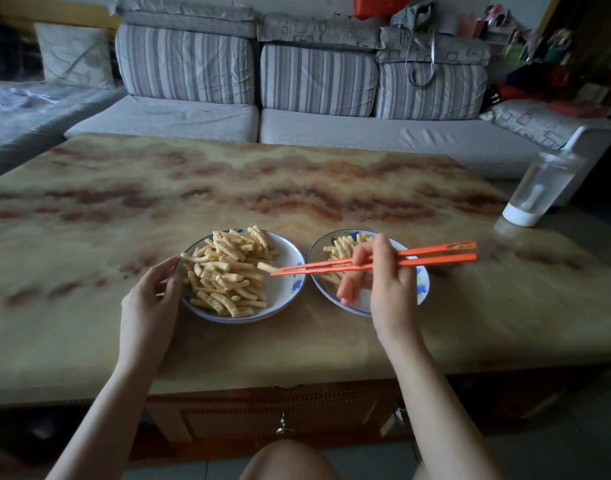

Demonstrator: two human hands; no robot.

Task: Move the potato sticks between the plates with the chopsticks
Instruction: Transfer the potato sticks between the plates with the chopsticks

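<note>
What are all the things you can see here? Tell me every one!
left plate: one, white with blue pattern, on the table, piled with sticks
right plate: one, white with blue pattern, beside the left plate, fewer sticks
potato sticks: many, pale yellow, on both plates; one pinched at the chopstick tips
chopsticks: one pair, orange, tips over the left plate
table: one, tan and reddish marble look
bottle: one, clear with white base, table's far right
sofa: one, grey striped cushions, behind the table
left hand: one, touching the left plate's rim
right hand: one, holding the chopsticks over the right plate
</note>
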